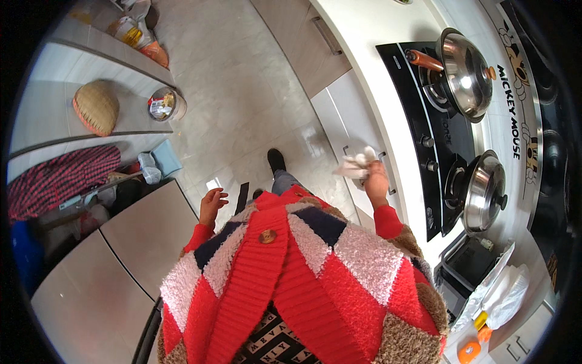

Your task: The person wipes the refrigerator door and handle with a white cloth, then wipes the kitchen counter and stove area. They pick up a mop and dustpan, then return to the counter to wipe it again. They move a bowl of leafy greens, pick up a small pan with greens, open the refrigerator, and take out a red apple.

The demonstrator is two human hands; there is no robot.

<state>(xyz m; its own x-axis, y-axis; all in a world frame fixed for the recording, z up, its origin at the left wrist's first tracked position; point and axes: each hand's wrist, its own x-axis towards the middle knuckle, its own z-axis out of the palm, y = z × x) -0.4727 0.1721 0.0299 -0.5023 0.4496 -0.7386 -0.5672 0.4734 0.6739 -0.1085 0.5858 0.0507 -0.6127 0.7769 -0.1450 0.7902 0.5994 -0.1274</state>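
Note:
My right hand (376, 181) grips a crumpled whitish cloth (357, 164) beside the front of the base cabinets. Motion blurs the cloth, and it hides part of a cabinet handle. On the other side of my body, my left hand (212, 205) hangs over the floor with nothing in it, its fingers loosely bent and a little apart. Close to that hand a dark strap (242, 198) dangles. One black shoe (276, 160) shows on the tiles in front of me.
At right, a black gas hob (411, 132) carries a lidded wok (466, 75) with a wooden handle and a second lidded pan (484, 191). A waste bin (179, 107) stands at left, near a woven cushion-like object (96, 108). Glossy cabinet doors (91, 282) border my left side.

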